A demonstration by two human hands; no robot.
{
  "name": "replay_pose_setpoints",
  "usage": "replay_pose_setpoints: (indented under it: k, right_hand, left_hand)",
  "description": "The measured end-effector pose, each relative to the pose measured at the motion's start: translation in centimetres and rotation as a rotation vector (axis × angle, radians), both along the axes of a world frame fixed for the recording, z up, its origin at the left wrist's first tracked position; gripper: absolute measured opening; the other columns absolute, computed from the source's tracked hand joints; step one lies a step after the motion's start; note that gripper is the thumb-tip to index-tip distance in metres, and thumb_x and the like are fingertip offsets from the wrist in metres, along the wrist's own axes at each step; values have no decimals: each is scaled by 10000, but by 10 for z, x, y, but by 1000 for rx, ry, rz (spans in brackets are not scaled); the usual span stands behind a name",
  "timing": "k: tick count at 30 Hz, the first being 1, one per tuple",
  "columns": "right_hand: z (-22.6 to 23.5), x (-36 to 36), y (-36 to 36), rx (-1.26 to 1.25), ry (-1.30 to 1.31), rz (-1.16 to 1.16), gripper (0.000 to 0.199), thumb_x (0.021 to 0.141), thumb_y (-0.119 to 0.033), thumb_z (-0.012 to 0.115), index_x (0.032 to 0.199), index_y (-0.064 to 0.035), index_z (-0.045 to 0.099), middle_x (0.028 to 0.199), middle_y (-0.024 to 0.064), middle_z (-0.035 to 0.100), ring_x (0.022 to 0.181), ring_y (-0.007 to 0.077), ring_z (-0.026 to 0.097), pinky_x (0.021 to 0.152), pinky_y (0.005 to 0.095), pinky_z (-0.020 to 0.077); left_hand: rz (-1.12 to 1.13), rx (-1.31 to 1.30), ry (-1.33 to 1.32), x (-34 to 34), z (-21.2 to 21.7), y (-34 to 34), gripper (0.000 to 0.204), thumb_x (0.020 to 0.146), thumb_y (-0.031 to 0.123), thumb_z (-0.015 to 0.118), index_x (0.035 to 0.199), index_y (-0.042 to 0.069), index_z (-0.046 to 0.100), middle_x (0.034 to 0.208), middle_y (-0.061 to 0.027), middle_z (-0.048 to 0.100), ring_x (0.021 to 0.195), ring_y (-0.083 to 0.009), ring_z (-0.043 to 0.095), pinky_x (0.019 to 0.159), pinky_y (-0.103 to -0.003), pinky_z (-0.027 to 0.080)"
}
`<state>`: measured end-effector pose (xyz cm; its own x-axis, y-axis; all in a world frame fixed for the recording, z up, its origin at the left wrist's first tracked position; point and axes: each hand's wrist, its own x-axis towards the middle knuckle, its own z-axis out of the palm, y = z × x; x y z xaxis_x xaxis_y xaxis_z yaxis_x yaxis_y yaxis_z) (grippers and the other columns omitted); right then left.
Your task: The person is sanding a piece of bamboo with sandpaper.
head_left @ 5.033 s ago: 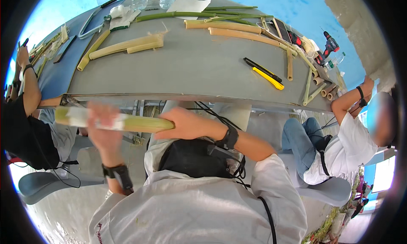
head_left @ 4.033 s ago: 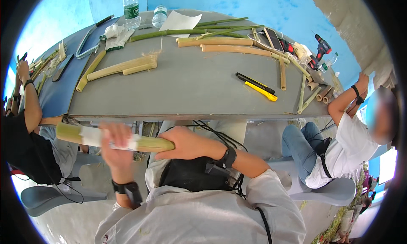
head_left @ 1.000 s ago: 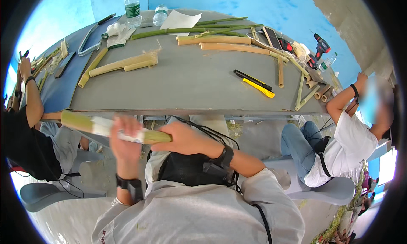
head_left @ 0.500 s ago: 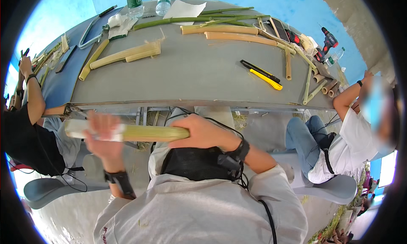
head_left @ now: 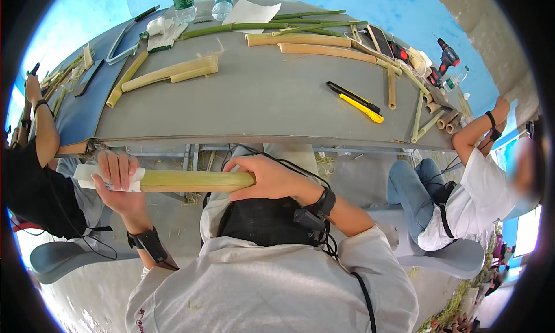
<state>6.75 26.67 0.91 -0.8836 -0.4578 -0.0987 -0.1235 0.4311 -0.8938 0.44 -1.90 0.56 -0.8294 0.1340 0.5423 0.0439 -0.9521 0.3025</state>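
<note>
Four fingers (head_left: 114, 168) clasp straight bamboo (head_left: 191, 181) through sheet (head_left: 85, 174).

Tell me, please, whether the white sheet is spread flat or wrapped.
Bent over the bamboo piece, not flat: the left hand clasps the white sheet against it. Whether it goes fully round, I cannot tell.

Left grip (head_left: 118, 182): the person's fingers (head_left: 119, 170) curled over — thumb beneath
Right grip (head_left: 269, 178): clasping, thumb and fingers parted
Right forearm (head_left: 351, 215): bare — slanting inward
</note>
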Motion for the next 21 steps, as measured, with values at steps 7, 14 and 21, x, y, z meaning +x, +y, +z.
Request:
replay_pose_setpoints:
  k: [7,14,21]
  right_hand:
    - [-12,1,-31,-122,152,81,472,866,-379,832,1104,-2,677,896,176,702,805,322,660,761,381,516]
    - [-5,3,4,-41,150,147,465,879,-392,820,1066,10,683,832,181,668,760,303,633,727,397,496]
    - [-7,2,-18,-181,163,79,427,862,-387,826,1001,-3,701,836,162,678,755,295,638,730,394,500]
  left_hand:
    - [-59,-311,103,4,-9,15,332,1036,340,629,843,171,418,646,63,371,585,-88,381,696,-310,351]
    - [-19,97,-2,3,-2,-4,351,1010,336,672,840,166,417,637,52,389,583,-82,377,699,-300,353]
    - [-75,-246,101,7,-4,21,324,1019,276,637,833,169,394,636,51,344,589,-74,371,703,-303,365]
